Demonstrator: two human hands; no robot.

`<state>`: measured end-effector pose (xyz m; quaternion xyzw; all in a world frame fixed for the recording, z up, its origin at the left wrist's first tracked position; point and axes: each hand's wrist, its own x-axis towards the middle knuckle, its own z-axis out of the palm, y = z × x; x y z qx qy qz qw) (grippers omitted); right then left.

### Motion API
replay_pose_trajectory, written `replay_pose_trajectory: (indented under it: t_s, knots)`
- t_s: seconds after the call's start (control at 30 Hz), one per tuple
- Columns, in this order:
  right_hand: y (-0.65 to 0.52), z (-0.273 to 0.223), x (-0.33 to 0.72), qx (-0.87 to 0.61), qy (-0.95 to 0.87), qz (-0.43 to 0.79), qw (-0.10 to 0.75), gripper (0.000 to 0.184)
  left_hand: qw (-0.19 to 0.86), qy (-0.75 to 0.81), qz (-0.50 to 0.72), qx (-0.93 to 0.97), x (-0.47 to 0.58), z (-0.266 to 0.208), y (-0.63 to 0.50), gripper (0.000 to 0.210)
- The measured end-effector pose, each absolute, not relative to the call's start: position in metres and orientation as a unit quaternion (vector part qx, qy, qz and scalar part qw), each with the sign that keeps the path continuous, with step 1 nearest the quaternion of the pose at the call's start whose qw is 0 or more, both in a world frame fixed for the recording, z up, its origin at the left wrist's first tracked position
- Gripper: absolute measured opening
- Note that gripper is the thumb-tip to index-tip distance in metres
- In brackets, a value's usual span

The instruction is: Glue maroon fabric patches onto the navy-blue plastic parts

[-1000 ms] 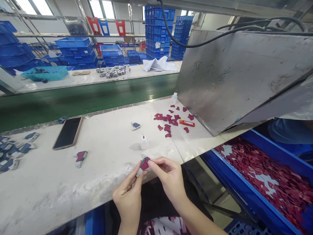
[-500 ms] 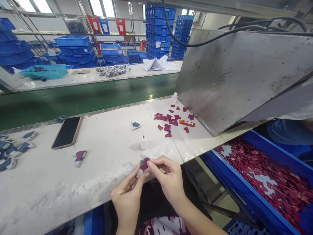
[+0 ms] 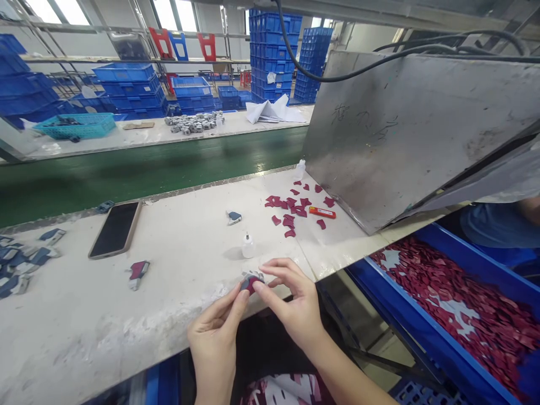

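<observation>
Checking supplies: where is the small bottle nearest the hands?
In the head view, the small bottle stands upright slightly left of centre, just beyond the held part and nearer than the lone blue-and-grey piece.

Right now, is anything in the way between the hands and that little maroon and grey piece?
Nothing visible is: the left hand and right hand both touch the piece. The small bottle stands beyond it on the table, not between.

The right hand (image 3: 298,301) seems to partly hide the maroon-faced piece (image 3: 248,284); a blue-grey pile (image 3: 19,259) is cropped.
</observation>
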<state>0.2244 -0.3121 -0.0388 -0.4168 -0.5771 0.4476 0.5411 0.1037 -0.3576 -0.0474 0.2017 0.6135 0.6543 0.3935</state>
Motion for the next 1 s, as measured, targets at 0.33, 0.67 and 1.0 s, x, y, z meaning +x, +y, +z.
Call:
replay_pose_trajectory:
  t_s: [0.33,0.67,1.0]
  knots:
    - [-0.301,-0.036,0.234,-0.321,-0.522,0.616,0.495,0.012,0.383,0.629,0.632,0.241,0.112,-0.017,-0.362,0.025]
    - [-0.305,-0.036,0.230,-0.313,-0.514,0.598,0.529,0.014,0.359,0.633,0.644,0.237,0.117,-0.012,-0.362,0.025]
    - [-0.306,-0.039,0.223,-0.307,-0.496,0.590,0.558,0.015,0.330,0.625,0.644,0.293,0.110,-0.025,-0.364,0.025]
